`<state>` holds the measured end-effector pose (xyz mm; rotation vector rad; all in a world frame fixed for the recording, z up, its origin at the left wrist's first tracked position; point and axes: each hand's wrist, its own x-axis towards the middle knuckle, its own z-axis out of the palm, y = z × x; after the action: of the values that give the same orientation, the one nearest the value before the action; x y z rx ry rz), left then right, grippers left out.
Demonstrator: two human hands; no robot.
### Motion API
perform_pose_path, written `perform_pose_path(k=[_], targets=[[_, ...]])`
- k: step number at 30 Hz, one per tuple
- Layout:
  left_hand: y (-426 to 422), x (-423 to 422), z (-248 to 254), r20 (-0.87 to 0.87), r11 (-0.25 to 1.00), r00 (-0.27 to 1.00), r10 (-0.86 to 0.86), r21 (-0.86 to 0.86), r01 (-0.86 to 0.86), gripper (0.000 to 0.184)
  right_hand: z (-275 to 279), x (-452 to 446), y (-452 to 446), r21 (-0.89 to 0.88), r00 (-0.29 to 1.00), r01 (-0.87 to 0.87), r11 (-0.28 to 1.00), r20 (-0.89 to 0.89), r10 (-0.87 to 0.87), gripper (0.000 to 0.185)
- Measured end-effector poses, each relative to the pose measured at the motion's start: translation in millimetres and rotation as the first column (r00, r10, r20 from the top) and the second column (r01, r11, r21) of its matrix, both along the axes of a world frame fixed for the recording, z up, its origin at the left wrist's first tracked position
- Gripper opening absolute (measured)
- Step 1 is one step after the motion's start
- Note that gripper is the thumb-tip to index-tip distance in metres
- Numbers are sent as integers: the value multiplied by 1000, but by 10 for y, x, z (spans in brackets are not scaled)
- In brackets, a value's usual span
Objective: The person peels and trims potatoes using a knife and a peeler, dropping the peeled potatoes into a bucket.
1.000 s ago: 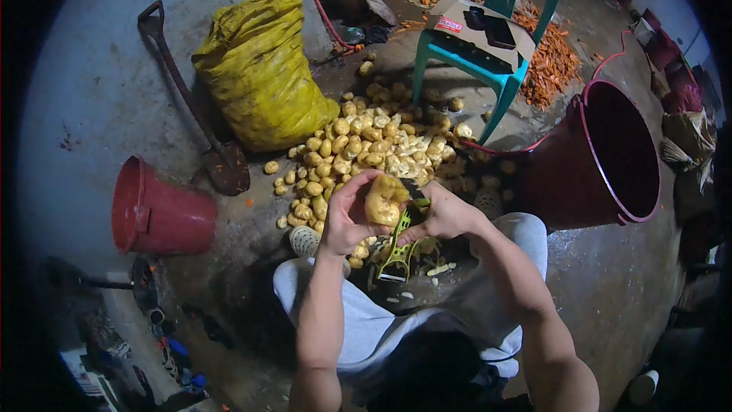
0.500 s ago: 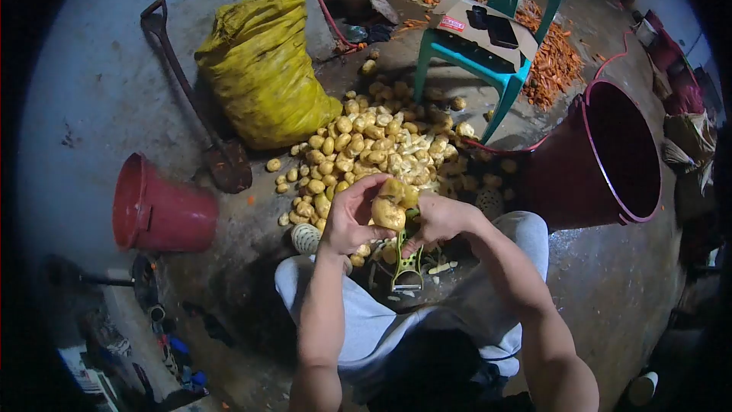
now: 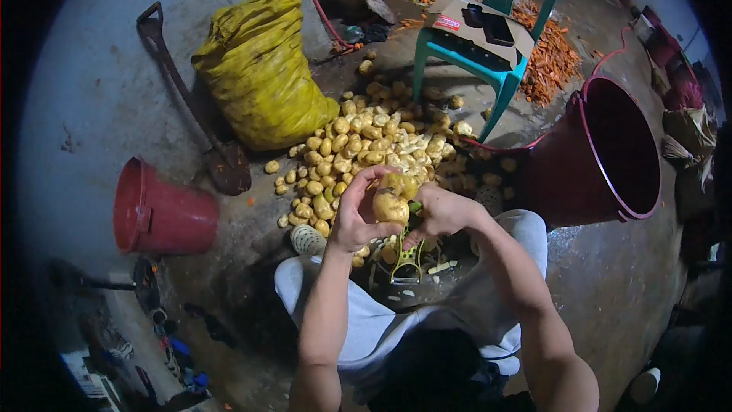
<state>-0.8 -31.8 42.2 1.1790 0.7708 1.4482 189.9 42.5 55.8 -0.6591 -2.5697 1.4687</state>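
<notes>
Peeler (image 3: 409, 255) swung straighter down since a second ago. Left grip (image 3: 355, 217) pinches potato (image 3: 391, 207), thumb below, fingers above; potato sits between both grips, probably firm, fairly light, slick if wet: hold around its sides. Right grip (image 3: 444, 212) pinches peeler's upper end.

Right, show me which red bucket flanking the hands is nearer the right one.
The larger bucket, right of the chair, is nearer the right hand; the smaller bucket sits by the shovel.
</notes>
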Motion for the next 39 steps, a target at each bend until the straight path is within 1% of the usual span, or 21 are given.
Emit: perform_pose_path(k=[2, 4, 5, 8, 11, 13, 14, 17, 19, 20, 21, 23, 24, 25, 26, 27, 28, 30, 32, 34, 39], targets=[[5, -21, -39, -24, 1000, 1000, -6, 17, 7, 90, 133, -12, -36, -64, 1000, -6, 998, -8, 6, 53], [-26, -47, -24, -234, 1000, 972, -6, 20, 10, 83, 200, -38, -46, -65, 992, -19, 998, 125, 27, 54], [-45, -67, -15, -233, 1000, 972, -4, 15, 7, 83, 166, -44, -58, -70, 992, -22, 997, 126, 31, 54], [-32, -103, 5, -333, 1000, 943, 19, -1, -20, 75, 109, -27, -44, 4, 993, -11, 1000, 117, 11, 57], [-15, -124, -37, -423, 998, 904, 62, -3, -70, 74, 64, -9, 2, 45, 963, 49, 998, 262, -59, 61], [1, -114, -56, -562, 989, 818, 125, 6, -148, 74, -33, -31, 54, 127, 998, 33, 991, 51, -40, 65], [10, -109, -54, -562, 989, 818, 126, 5, -149, 74, -46, 3, 79, 85, 981, 28, 996, 187, -44, 65], [52, -113, -63, -621, 975, 751, 224, 140, -175, 73, 23, -13, 89, 6, 964, 65, 998, 256, -64, 64], [106, -174, -85, -701, 902, 579, 416, 235, -364, 65, -73, 39, 91, 74, 985, 68, 995, 154, -78, 61], [128, -266, -116, -693, 892, 597, 405, 157, -423, 67, -113, 83, 113, 144, 995, 79, 986, 49, -87, 59], [117, -339, -108, -639, 908, 684, 353, 57, -415, 71, -123, 128, 159, 149, 996, 71, 986, 50, -80, 59], [129, -352, -116, -366, 946, 882, 296, -18, -325, 78, -131, 204, 252, 143, 988, 128, 981, -101, -114, 49], [134, -346, -115, -366, 947, 883, 293, -19, -322, 78, -10, 220, 222, 58, 970, 243, 968, 6, -244, 40], [135, -339, -116, -292, 958, 915, 278, 15, -286, 83, 16, 233, 249, 43, 944, 310, 950, 103, -313, 47], [135, -342, -115, -216, 966, 941, 259, 54, -254, 87, -92, 235, 265, 180, 920, 364, 914, 86, -383, 48], [129, -357, -131, -217, 966, 941, 260, 54, -254, 87, -148, 213, 272, 312, 892, 409, 857, 59, -447, 48], [117, -377, -158, -216, 973, 949, 229, 17, -230, 87, -177, 219, 277, 311, 893, 409, 858, 58, -447, 48], [88, -370, -137, -217, 978, 956, 196, -20, -205, 87, -166, 211, 273, 251, 905, 414, 875, -7, -426, 52], [62, -305, -70, -73, 979, 988, 139, -137, -148, 92, -64, 217, 267, 210, 901, 423, 881, 4, -434, 54], [87, -279, -146, -79, 978, 981, 178, -93, -185, 93, -37, 235, 293, 170, 897, 432, 886, 18, -441, 56], [54, -248, -111, -174, 968, 956, 238, -36, -248, 94, -100, 269, 373, 163, 791, 596, 786, -287, -541, 52]])
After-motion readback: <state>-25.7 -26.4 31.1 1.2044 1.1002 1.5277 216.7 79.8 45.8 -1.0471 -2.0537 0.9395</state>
